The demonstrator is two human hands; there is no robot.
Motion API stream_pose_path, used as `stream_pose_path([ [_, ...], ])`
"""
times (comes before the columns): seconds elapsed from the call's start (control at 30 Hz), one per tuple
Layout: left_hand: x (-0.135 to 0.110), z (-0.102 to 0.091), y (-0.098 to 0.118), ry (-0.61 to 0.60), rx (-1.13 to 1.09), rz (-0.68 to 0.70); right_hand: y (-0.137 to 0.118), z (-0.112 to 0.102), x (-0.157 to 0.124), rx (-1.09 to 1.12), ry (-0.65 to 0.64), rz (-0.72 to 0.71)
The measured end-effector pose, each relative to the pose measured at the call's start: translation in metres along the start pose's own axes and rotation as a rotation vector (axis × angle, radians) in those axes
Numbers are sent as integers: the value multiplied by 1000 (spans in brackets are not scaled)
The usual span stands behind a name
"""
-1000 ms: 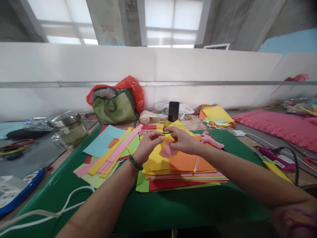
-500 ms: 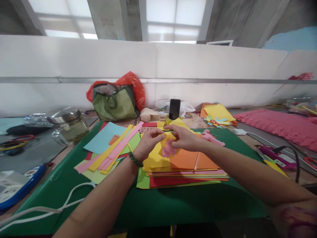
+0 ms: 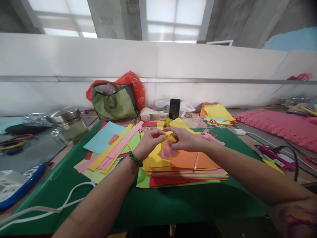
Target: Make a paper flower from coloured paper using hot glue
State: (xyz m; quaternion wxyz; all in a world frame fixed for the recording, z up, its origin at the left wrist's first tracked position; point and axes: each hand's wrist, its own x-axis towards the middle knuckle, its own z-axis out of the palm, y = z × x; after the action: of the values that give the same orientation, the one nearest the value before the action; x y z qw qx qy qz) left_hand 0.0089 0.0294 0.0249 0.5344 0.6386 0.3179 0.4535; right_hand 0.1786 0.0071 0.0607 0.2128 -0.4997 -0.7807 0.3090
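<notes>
Between my two hands hangs a small paper piece in yellow and pink, held above the stack of coloured sheets. My right hand is closed, its fingers pinching the upper right of the piece. My left hand, with a green bead bracelet on its wrist, pinches at the yellow upper left edge. The fingertips partly cover the paper, so its exact shape cannot be made out. Just below lies the stack of yellow and orange sheets, with a thin clear stick on top.
Paper strips and a light blue sheet lie left on the green mat. A phone stands behind the stack. A pink tool lies right. A glass jar, white cable and green bag are further left.
The yellow and pink paper piece has turned slightly in my fingers, and its lower part sits a little lower. Both hands stay in nearly the same place.
</notes>
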Motion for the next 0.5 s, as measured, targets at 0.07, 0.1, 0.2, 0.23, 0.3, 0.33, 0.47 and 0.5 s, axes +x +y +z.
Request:
stream_pose_path([
  [0.07, 0, 0, 1, 1, 8, 7, 0, 0, -1, -20, 7, -19],
  [0.1, 0, 1, 1, 1, 9, 8, 0, 0, -1, -27, 8, -26],
  [0.2, -1, 1, 3, 5, -7, 2, 0, -1, -1, -20, -3, -48],
  [0.23, -2, 1, 4, 9, -26, 0, -1, -1, 0, -4, -11, -53],
  [0.3, -4, 1, 6, 13, -67, -32, -1, -1, 0, 29, -19, -52],
  [0.33, -5, 1, 7, 13, -78, -64, -2, -1, 0, 34, -16, -41],
  [0.47, -6, 1, 8, -3, -24, -187, -3, -2, -1, -2, 19, -4],
  [0.5, -5, 1, 8, -12, -7, -195, -3, -3, -1, -4, 22, -3],
])
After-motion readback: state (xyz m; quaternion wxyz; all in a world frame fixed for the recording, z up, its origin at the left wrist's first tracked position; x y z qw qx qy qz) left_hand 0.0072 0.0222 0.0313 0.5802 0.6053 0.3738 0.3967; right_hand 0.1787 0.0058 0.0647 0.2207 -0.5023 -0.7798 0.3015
